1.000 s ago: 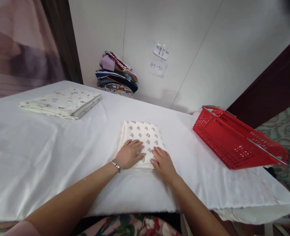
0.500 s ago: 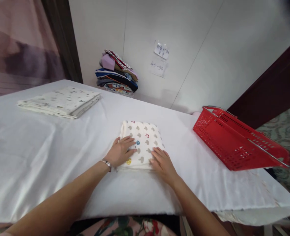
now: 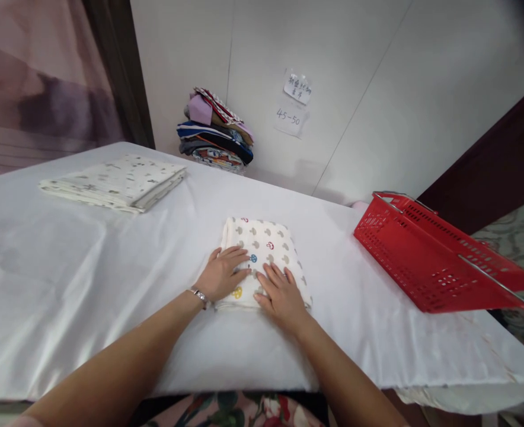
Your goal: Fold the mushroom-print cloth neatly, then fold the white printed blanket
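Note:
A small folded cloth (image 3: 264,248), white with grey, red and blue mushroom prints, lies in the middle of the white-covered table (image 3: 111,267). My left hand (image 3: 221,276), with a bracelet at the wrist, rests flat on the cloth's near left part, fingers stretched out. Beside it, my right hand (image 3: 280,295) lies flat on the near right part, fingers spread. Both palms press on the cloth and hold nothing.
A red plastic basket (image 3: 431,261) lies tilted at the table's right side. A larger folded white cloth (image 3: 115,182) sits at the far left. A stack of coloured fabrics (image 3: 215,133) stands against the wall, under two paper notes (image 3: 294,101).
My left hand slid left and a little back, uncovering blue and yellow prints. My right hand then moved left, further onto the cloth. The view shifted slightly.

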`<state>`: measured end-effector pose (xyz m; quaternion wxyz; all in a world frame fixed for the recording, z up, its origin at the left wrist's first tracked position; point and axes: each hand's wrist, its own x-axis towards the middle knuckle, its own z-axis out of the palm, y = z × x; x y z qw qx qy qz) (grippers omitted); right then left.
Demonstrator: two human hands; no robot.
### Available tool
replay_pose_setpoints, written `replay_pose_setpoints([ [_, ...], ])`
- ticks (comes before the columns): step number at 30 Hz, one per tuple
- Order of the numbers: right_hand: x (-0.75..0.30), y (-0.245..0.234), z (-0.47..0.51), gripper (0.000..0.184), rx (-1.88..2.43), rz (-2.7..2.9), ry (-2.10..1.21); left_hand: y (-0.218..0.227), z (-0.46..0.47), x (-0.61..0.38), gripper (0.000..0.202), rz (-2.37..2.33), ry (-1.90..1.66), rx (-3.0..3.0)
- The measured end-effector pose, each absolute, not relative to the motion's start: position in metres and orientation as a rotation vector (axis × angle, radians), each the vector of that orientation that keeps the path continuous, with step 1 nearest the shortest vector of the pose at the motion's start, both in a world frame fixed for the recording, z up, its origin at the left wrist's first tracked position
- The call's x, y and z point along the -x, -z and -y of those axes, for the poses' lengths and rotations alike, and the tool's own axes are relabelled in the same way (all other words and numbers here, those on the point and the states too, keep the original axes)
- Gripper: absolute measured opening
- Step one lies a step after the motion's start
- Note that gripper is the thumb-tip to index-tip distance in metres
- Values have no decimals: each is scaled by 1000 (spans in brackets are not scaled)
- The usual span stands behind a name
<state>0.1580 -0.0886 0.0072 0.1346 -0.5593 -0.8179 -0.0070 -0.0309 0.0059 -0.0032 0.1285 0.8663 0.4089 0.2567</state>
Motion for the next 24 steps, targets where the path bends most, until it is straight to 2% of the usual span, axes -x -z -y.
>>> replay_pose_setpoints([
  [10, -167, -23, 83, 35, 1614, 2198, -246, 1, -4, 31, 33, -1191, -746, -2468],
  [16, -190, -11, 67, 39, 1820, 2082, -13, 3, -5, 31, 34, -1188, -745, -2437],
  [24, -191, -1, 67, 39, 1870, 2130, 76, 3, -5, 31, 34, -1178, -781, -2429],
])
